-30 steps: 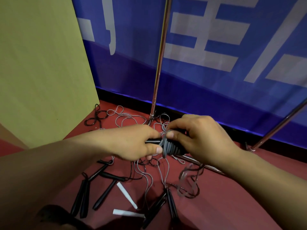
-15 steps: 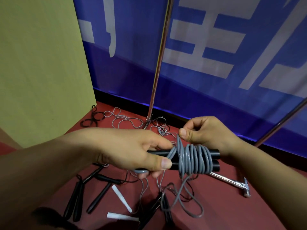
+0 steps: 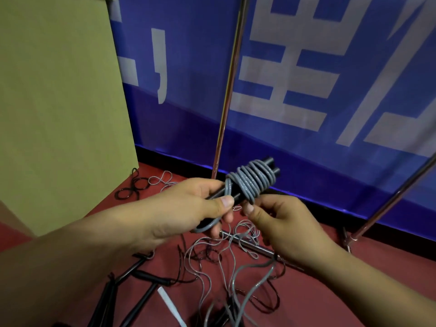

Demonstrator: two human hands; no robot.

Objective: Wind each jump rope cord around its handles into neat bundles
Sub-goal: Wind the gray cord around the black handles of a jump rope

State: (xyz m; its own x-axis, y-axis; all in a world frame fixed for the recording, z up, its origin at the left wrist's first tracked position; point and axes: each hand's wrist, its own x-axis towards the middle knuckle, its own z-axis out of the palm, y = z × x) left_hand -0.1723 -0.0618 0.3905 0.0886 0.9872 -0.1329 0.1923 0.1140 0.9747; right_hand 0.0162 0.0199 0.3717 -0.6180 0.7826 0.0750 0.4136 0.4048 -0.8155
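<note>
A pair of black handles (image 3: 271,165) lies side by side in the air, tilted up toward the right, with grey cord (image 3: 251,182) wound round them in tight coils that sit touching one another. The bundle hangs above the red floor (image 3: 330,291), in front of the blue banner (image 3: 295,79).

The left hand (image 3: 188,208) grips the lower end of the handles — thumb pressed on top against the first coil, fingers curled underneath — and a loop of the grey cord sticks out below its fingers. The right hand (image 3: 283,223) sits just beside it, under the coils, with thumb and forefinger pinched together at the lowest turn of cord; the other fingers are curled in. From beneath this hand the loose cord runs down toward the floor.

On the floor lies a tangle of thin grey and dark cords (image 3: 212,256), with more black handles (image 3: 141,300) near the bottom left and a white strip (image 3: 169,305) beside them. A further dark cord (image 3: 134,187) is looped near the yellow-green board (image 3: 59,102). A metal pole (image 3: 228,86) stands upright against the banner, and another (image 3: 396,197) slants at the right.
</note>
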